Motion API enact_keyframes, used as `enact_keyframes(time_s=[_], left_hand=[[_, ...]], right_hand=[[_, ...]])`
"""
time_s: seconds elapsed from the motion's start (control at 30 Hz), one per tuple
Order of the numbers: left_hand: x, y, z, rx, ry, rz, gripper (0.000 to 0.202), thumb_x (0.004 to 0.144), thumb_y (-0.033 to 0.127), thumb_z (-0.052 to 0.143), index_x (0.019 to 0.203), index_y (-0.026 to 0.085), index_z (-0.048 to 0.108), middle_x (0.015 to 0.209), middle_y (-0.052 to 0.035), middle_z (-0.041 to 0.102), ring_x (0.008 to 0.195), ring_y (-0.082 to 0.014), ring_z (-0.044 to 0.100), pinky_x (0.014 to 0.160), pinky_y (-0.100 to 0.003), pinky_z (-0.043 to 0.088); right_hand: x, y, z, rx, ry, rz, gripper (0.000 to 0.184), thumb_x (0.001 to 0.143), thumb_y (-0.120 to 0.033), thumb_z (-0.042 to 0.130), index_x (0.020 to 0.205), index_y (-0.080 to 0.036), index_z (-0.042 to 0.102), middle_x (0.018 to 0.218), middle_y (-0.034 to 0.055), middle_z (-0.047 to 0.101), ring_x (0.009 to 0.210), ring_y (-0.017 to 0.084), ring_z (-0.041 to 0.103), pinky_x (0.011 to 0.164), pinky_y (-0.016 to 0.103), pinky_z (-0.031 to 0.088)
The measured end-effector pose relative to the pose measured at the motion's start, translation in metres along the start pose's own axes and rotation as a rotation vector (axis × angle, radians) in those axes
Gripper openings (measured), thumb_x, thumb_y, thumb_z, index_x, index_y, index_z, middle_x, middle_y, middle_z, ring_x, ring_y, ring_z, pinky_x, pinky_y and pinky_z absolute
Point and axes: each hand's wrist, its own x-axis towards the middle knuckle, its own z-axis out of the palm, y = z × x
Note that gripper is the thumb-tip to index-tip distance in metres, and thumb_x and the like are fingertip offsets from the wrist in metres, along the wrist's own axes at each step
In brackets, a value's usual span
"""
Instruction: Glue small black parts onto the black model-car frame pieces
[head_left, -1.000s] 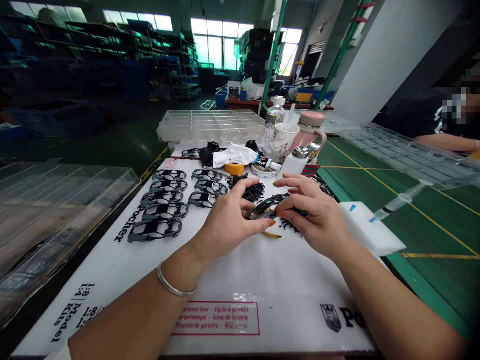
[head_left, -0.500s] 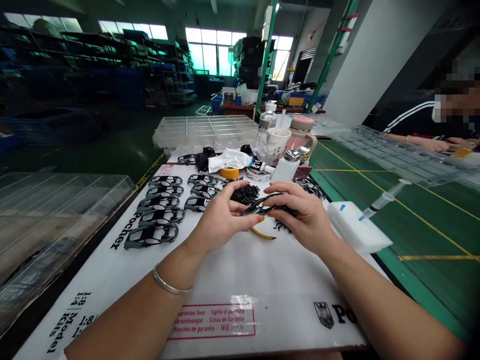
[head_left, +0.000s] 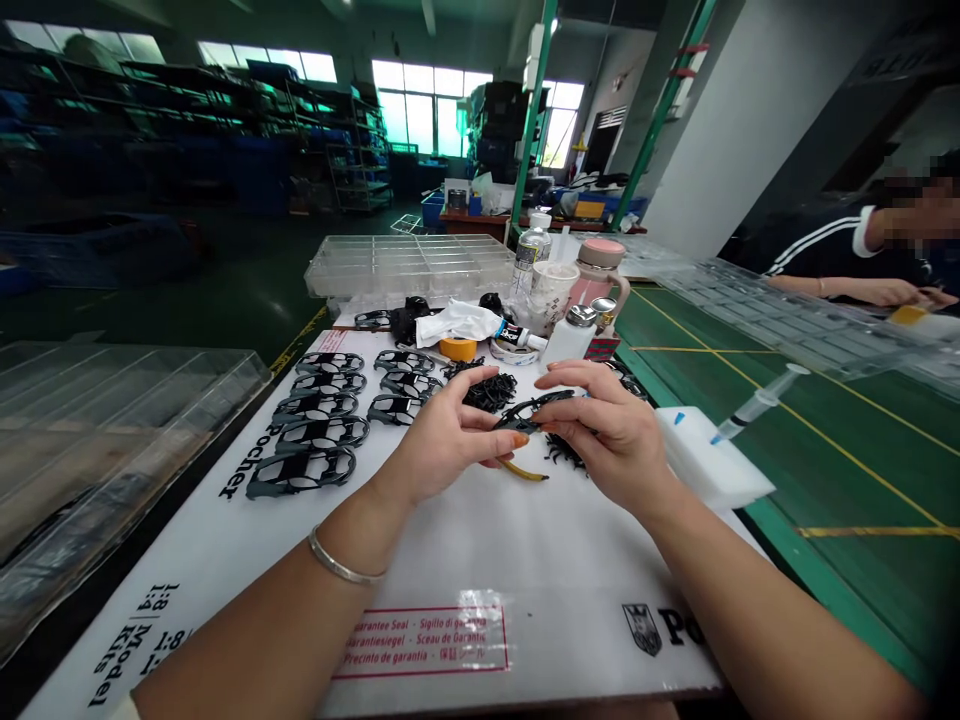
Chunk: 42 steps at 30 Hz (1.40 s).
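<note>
My left hand (head_left: 446, 445) and my right hand (head_left: 607, 430) meet over the white printed board (head_left: 480, 560). Both pinch one dark curved plastic part (head_left: 529, 410) between thumb and fingers, held a little above the board. A silver bangle (head_left: 341, 565) sits on my left wrist. Under the hands lies a thin yellow strip (head_left: 525, 472). Just beyond them is a heap of small black pieces (head_left: 491, 390). To the left, several finished dark frame parts (head_left: 315, 430) lie in two rows.
Behind the heap are a yellow tape roll (head_left: 458, 347), a glue tube (head_left: 517, 333), bottles and a pink cup (head_left: 600, 268), and clear compartment trays (head_left: 409, 262). A white foam block (head_left: 712, 462) holds a syringe (head_left: 754, 402) at right. Another person sits at far right (head_left: 862, 260).
The hands have stayed together on the dark part, turning it slightly. The view has shifted a little, and the person at right has moved an arm.
</note>
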Motion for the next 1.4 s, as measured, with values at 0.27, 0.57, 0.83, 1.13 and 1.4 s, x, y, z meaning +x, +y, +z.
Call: enact_keyframes(time_s=[0.27,0.57,0.83,1.13,1.4], left_hand=[[0.017,-0.008,-0.019,-0.214,0.317,0.064,0.080,0.059,0.013,0.084,0.130,0.018,0.049,0.099,-0.0075,0.069,0.090,-0.0191,0.068,0.084,-0.033,0.053],[0.032,-0.026,-0.030,-0.362,0.405,0.252,0.059,0.051,0.017,0.086,0.103,0.013,0.059,0.104,-0.0090,0.069,0.102,-0.0200,0.064,0.100,-0.038,0.046],[0.030,-0.021,-0.024,-0.305,0.400,0.300,0.065,0.047,0.011,0.087,0.105,0.013,0.058,0.103,-0.0069,0.065,0.098,-0.0195,0.065,0.099,-0.039,0.048],[0.019,-0.021,-0.013,0.264,0.329,0.564,0.057,0.062,0.005,0.079,0.112,0.020,0.056,0.109,-0.0061,0.063,0.104,-0.0210,0.064,0.090,-0.035,0.056],[-0.006,-0.002,0.003,0.992,0.244,1.018,0.039,0.078,-0.001,0.064,0.110,0.020,0.059,0.112,-0.0055,0.066,0.111,-0.0205,0.060,0.099,-0.037,0.050]], right_hand=[[-0.009,0.028,0.004,0.104,0.150,0.434,0.049,0.088,-0.032,0.064,0.134,-0.034,0.049,0.140,0.0047,0.048,0.122,0.023,0.052,0.089,0.035,0.052],[0.003,0.033,0.042,-0.373,-0.348,0.488,0.016,0.085,-0.013,0.061,0.090,-0.023,0.072,0.097,0.0043,0.069,0.091,0.021,0.058,0.074,0.030,0.042],[0.015,0.037,0.060,-0.386,-0.440,0.563,0.021,0.072,0.001,0.056,0.069,-0.018,0.065,0.077,0.0062,0.065,0.080,0.020,0.051,0.061,0.028,0.027],[0.008,0.045,0.015,-0.029,-0.092,0.765,0.021,0.079,-0.016,0.051,0.094,-0.020,0.065,0.076,0.0013,0.062,0.066,0.015,0.050,0.064,0.027,0.035],[0.005,0.028,-0.020,0.557,0.147,0.821,0.034,0.071,-0.047,0.069,0.089,-0.019,0.060,0.085,0.0039,0.064,0.071,0.014,0.059,0.068,0.028,0.049]])
